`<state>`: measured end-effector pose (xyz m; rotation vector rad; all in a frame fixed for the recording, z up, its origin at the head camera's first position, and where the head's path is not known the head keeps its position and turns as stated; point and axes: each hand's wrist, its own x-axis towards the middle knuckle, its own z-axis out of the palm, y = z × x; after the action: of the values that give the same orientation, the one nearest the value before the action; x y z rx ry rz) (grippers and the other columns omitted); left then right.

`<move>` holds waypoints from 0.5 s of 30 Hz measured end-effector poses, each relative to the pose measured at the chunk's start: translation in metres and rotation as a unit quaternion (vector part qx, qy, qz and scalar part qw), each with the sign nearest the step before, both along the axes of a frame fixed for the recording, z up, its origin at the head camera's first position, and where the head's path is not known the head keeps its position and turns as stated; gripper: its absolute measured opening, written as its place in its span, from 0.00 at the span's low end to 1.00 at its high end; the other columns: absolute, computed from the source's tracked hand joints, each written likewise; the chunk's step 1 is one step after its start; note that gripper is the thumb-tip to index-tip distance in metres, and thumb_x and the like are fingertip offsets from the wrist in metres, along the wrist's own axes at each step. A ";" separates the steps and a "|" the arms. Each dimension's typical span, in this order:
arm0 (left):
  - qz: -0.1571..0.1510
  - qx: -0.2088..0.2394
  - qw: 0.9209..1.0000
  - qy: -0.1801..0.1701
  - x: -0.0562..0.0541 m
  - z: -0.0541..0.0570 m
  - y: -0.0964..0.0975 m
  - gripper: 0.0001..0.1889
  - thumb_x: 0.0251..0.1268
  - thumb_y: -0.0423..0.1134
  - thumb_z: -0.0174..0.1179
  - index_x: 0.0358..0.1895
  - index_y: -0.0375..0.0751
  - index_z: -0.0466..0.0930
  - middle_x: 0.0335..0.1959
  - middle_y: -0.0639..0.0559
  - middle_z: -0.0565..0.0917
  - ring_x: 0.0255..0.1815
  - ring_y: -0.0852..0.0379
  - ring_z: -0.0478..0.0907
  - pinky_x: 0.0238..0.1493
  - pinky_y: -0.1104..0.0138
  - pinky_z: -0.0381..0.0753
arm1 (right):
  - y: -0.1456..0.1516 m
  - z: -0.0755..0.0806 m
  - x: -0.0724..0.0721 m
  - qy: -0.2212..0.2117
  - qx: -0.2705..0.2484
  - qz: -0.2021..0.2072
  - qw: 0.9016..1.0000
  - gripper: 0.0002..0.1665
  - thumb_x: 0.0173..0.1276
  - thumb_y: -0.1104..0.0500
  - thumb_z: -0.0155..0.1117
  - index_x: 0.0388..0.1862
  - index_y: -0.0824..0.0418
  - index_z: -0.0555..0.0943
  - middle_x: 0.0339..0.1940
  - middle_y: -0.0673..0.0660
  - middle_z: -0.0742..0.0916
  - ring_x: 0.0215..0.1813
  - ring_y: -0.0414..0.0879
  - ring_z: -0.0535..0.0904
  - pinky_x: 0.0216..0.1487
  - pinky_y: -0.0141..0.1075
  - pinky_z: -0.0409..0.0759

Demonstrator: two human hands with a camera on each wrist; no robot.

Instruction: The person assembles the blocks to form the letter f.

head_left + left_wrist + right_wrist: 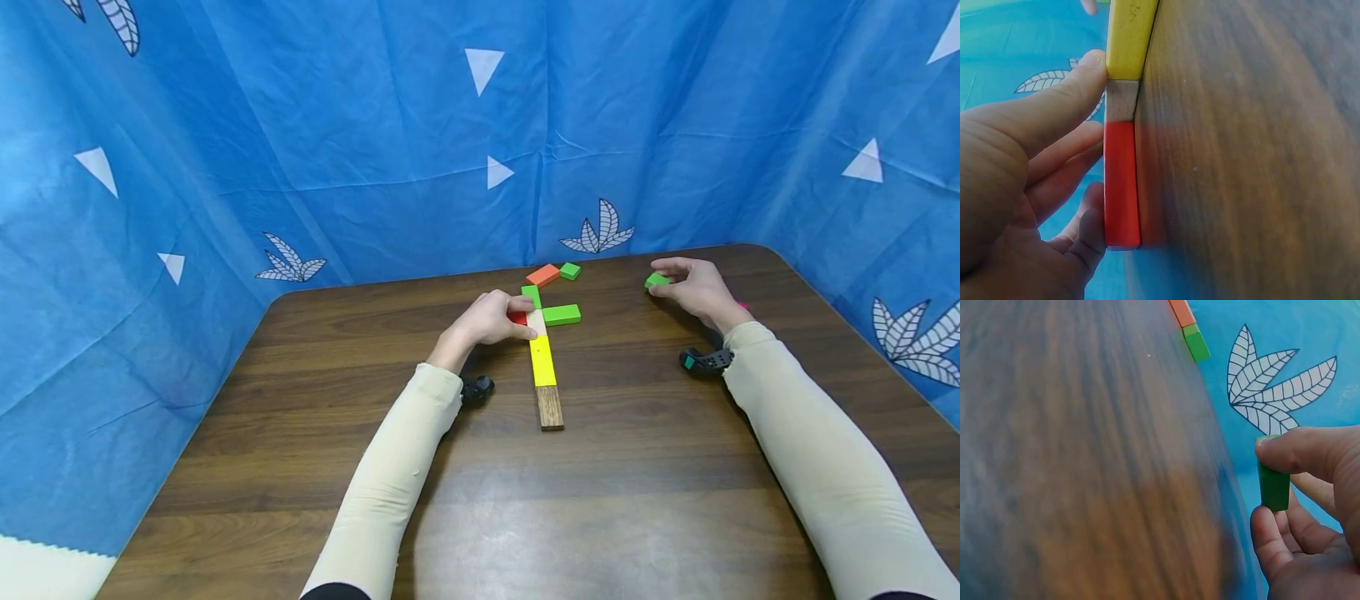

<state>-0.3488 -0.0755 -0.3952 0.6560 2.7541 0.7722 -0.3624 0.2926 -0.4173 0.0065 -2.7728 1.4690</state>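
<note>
In the head view, my left hand lies over the crossing of a block figure, its fingertips resting on top of the blocks. Under it are a red block and a bare wooden block; the hand partly hides both. A yellow section and a brown block run down from there. One green block sits above the crossing, and a longer green block points right. My right hand pinches a small green block between thumb and fingers, apart from the figure.
Behind the figure lie an orange block and a small green cube-like block, end to end. Something pink shows partly behind the right wrist. A blue patterned curtain hangs along the far edge of the wooden table.
</note>
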 end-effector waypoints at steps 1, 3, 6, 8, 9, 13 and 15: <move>-0.001 0.000 1.000 0.000 0.000 0.000 0.000 0.32 0.60 0.49 0.76 0.69 0.51 0.80 0.73 0.54 0.77 0.79 0.54 0.66 0.77 0.62 0.68 | 0.000 0.000 0.000 -0.002 0.001 -0.001 1.000 0.35 0.74 0.57 0.68 0.76 0.63 0.71 0.68 0.69 0.78 0.63 0.59 0.73 0.39 0.17 0.73; -0.002 0.000 1.000 0.002 0.000 0.000 0.000 0.32 0.60 0.50 0.76 0.69 0.51 0.80 0.73 0.54 0.77 0.79 0.54 0.66 0.77 0.62 0.68 | 0.000 0.000 0.000 -0.004 0.004 -0.001 1.000 0.35 0.75 0.55 0.67 0.76 0.63 0.71 0.70 0.70 0.77 0.64 0.60 0.73 0.39 0.17 0.73; -0.003 -0.002 1.000 0.002 -0.001 -0.001 0.000 0.33 0.60 0.50 0.76 0.69 0.51 0.79 0.73 0.54 0.77 0.79 0.54 0.66 0.77 0.62 0.67 | -0.001 0.001 -0.001 -0.007 0.013 -0.004 1.000 0.34 0.75 0.53 0.66 0.76 0.63 0.72 0.71 0.70 0.76 0.66 0.61 0.72 0.42 0.19 0.73; -0.003 -0.001 1.000 0.001 -0.001 -0.001 0.001 0.33 0.60 0.50 0.76 0.69 0.50 0.79 0.73 0.54 0.77 0.79 0.54 0.66 0.77 0.62 0.67 | -0.002 0.002 -0.001 -0.005 0.016 -0.004 1.000 0.34 0.76 0.52 0.66 0.76 0.63 0.72 0.71 0.70 0.76 0.67 0.62 0.72 0.47 0.24 0.76; -0.003 -0.002 1.000 0.001 -0.001 -0.001 0.001 0.33 0.60 0.50 0.76 0.69 0.50 0.79 0.73 0.54 0.77 0.79 0.54 0.66 0.77 0.62 0.67 | -0.003 0.002 -0.002 -0.004 0.017 -0.002 1.000 0.34 0.76 0.52 0.65 0.76 0.63 0.72 0.72 0.70 0.76 0.68 0.62 0.72 0.51 0.28 0.77; -0.001 0.001 1.000 0.001 0.000 -0.001 0.001 0.33 0.60 0.49 0.76 0.69 0.50 0.79 0.73 0.54 0.77 0.79 0.54 0.66 0.77 0.62 0.68 | -0.007 0.004 -0.004 -0.005 0.017 0.011 1.000 0.34 0.77 0.50 0.64 0.77 0.62 0.71 0.72 0.71 0.75 0.69 0.63 0.71 0.63 0.46 0.78; -0.001 0.002 1.000 0.002 0.000 -0.001 0.001 0.33 0.60 0.49 0.76 0.69 0.50 0.80 0.73 0.54 0.77 0.79 0.54 0.67 0.77 0.62 0.68 | -0.010 0.004 -0.005 -0.008 0.020 0.020 1.000 0.34 0.78 0.51 0.63 0.77 0.62 0.70 0.72 0.71 0.74 0.68 0.63 0.71 0.62 0.47 0.78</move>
<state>-0.3486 -0.0749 -0.3959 0.6607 2.7560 0.7761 -0.3670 0.2824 -0.4134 0.0504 -2.8317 1.4270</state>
